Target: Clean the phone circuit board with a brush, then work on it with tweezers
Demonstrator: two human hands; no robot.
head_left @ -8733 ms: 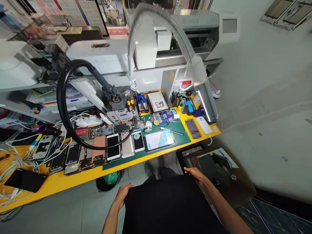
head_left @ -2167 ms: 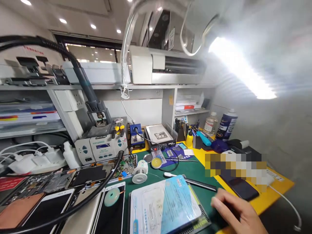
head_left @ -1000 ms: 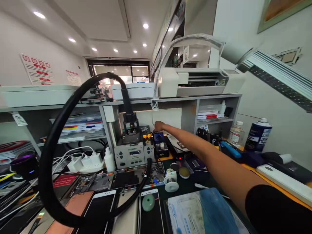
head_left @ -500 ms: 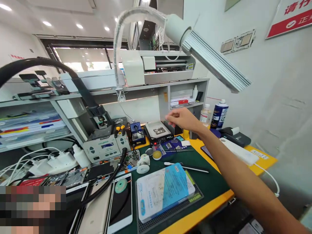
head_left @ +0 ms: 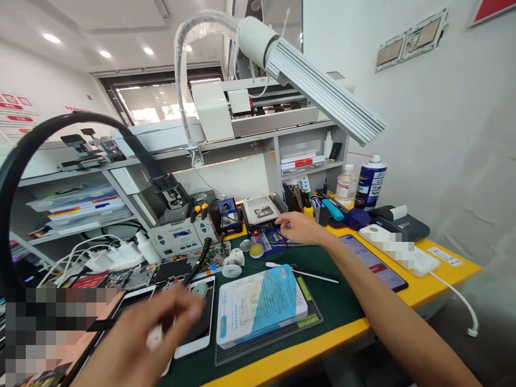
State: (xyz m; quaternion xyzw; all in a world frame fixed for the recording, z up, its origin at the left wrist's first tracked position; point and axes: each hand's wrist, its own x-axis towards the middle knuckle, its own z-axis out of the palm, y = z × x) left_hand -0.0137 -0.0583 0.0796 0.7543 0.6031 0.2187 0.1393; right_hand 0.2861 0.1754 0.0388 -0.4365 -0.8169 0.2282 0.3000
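My left hand (head_left: 157, 328) is blurred at the lower left, above a white smartphone (head_left: 197, 344) on the green mat (head_left: 342, 290). A small white item (head_left: 155, 338) shows at its fingers. My right hand (head_left: 300, 228) reaches across the mat with its fingers just over a purple card (head_left: 274, 239), holding nothing I can see. Below that hand lies a white-handled tool (head_left: 302, 275). A plastic-sleeved blue and white packet (head_left: 260, 306) sits on a black tray between my hands.
The yellow bench edge (head_left: 294, 349) runs along the front. A black hot-air hose (head_left: 199, 258) drops from the rework station (head_left: 175, 247) toward the phones. A solder spool (head_left: 233, 270) stands nearby. A lit phone (head_left: 371, 255) lies at the right, and a lamp (head_left: 322, 83) hangs overhead.
My left hand has come into view at the lower left. My right hand has dropped from above the heated plate toward the purple card. The view has tilted slightly.
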